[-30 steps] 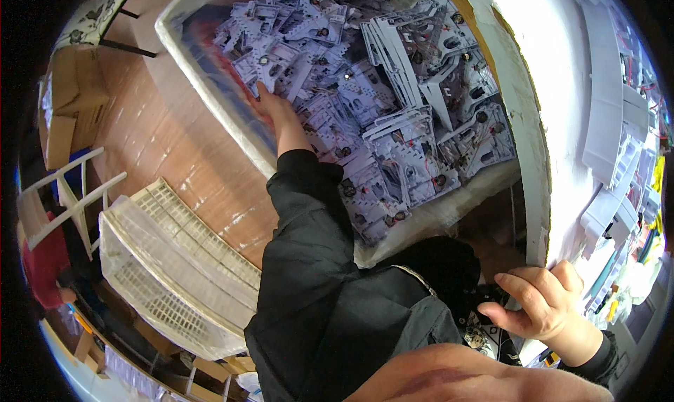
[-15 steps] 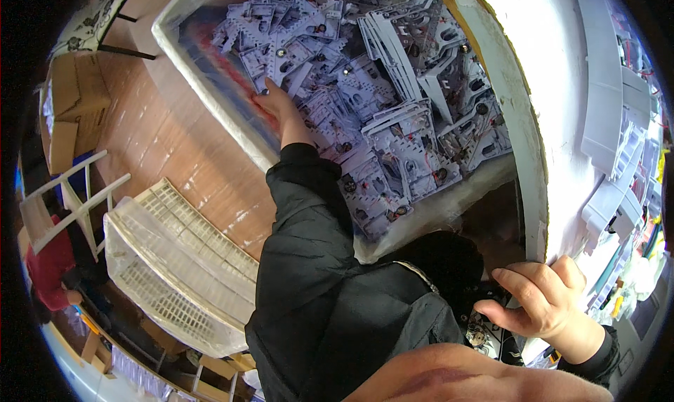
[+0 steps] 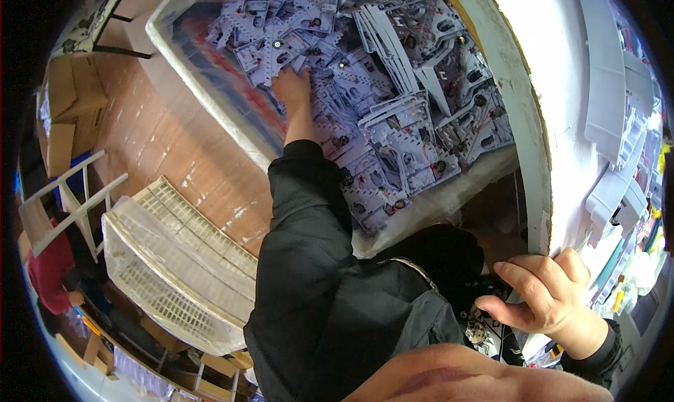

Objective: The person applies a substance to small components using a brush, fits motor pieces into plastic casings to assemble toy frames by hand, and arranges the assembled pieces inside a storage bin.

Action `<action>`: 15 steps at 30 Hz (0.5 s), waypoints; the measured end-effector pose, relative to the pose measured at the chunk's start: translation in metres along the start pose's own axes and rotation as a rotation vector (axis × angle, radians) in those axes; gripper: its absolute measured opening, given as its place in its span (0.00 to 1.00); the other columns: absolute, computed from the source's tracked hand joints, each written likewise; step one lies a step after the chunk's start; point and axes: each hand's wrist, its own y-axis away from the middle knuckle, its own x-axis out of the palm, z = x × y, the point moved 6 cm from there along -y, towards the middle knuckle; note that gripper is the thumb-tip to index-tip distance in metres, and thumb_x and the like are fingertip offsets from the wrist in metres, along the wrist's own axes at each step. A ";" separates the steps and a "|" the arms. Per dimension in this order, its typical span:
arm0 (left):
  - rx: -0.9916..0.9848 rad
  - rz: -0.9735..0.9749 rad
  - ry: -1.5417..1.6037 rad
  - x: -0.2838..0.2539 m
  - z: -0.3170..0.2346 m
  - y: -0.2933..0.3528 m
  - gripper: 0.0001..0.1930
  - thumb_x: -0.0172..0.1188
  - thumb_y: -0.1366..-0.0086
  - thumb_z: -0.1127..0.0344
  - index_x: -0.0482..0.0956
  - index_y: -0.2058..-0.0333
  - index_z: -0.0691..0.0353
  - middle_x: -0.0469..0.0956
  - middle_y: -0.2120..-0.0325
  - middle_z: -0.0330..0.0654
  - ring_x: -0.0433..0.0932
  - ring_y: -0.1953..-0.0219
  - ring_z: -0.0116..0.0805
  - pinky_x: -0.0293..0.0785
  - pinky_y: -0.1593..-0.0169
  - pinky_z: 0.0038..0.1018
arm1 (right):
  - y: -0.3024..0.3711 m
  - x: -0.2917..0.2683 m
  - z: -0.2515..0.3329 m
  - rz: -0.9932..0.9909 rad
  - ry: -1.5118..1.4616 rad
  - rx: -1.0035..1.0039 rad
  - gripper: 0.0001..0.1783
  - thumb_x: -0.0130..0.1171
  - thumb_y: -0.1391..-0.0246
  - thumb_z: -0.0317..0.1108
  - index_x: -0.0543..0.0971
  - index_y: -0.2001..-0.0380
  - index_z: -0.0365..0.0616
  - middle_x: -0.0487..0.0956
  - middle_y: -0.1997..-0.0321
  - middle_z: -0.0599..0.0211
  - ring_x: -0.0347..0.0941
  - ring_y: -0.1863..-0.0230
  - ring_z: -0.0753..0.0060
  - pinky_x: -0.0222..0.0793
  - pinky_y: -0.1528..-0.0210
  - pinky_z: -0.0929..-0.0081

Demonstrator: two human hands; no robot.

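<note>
My left hand [image 3: 291, 90] reaches down into a large bin [image 3: 210, 100] with pale, plastic-covered rims. Its fingers are bent down over a light-grey plastic part [image 3: 272, 59] and look closed on its edge; the fingertips are partly hidden. Around it lie many similar grey plastic parts [image 3: 400, 139], flat and perforated, some with small round black pieces and thin red wires. On the right, my right hand [image 3: 544, 293] rests by the near end of a white table edge [image 3: 539, 226]. Its fingers are loosely bent, the thumb stands apart, and nothing is in it.
A white table [image 3: 562, 93] runs along the bin's right side, carrying grey plastic housings [image 3: 605, 72]. Left of me stands a pale lattice crate [image 3: 175, 262] on the wooden floor [image 3: 175, 142]. Farther left are a cardboard box [image 3: 74, 100], a white stool [image 3: 77, 198] and a person in red [image 3: 50, 272].
My left hand has moved slightly rightward and farther down onto the parts, its raised thumb now lowered and fingers bent. My right hand has hardly moved.
</note>
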 end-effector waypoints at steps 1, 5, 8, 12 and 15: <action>0.003 0.130 -0.011 0.006 0.004 -0.002 0.21 0.67 0.49 0.53 0.82 0.62 0.65 0.81 0.63 0.54 0.76 0.56 0.56 0.74 0.55 0.43 | 0.000 0.000 -0.001 0.002 -0.001 0.006 0.25 0.73 0.61 0.55 0.83 0.67 0.48 0.80 0.73 0.76 0.64 0.77 0.76 0.54 0.74 0.77; -0.043 0.449 0.039 0.010 0.018 -0.006 0.26 0.70 0.51 0.50 0.82 0.57 0.60 0.82 0.58 0.51 0.77 0.53 0.57 0.74 0.50 0.43 | 0.003 0.000 -0.001 0.015 -0.005 0.007 0.24 0.73 0.60 0.55 0.82 0.67 0.47 0.80 0.72 0.75 0.65 0.77 0.76 0.54 0.73 0.77; -0.083 0.585 0.141 0.010 0.029 -0.014 0.28 0.72 0.54 0.50 0.81 0.56 0.58 0.82 0.57 0.47 0.78 0.52 0.56 0.74 0.49 0.45 | 0.003 -0.001 0.000 0.017 -0.004 0.000 0.24 0.73 0.59 0.54 0.82 0.66 0.47 0.81 0.72 0.75 0.65 0.77 0.76 0.55 0.73 0.76; -0.050 0.628 0.090 0.016 0.023 -0.007 0.30 0.74 0.55 0.52 0.77 0.55 0.60 0.81 0.58 0.51 0.78 0.52 0.55 0.74 0.50 0.45 | 0.001 -0.001 -0.001 0.017 0.003 0.003 0.25 0.72 0.59 0.54 0.82 0.65 0.47 0.80 0.72 0.75 0.65 0.77 0.76 0.55 0.73 0.76; 0.009 0.527 0.045 0.030 0.031 -0.005 0.32 0.75 0.56 0.55 0.73 0.54 0.60 0.81 0.59 0.55 0.78 0.52 0.55 0.75 0.51 0.44 | 0.001 0.000 -0.001 0.006 0.000 -0.005 0.25 0.72 0.59 0.55 0.82 0.65 0.47 0.80 0.72 0.75 0.65 0.77 0.77 0.54 0.73 0.77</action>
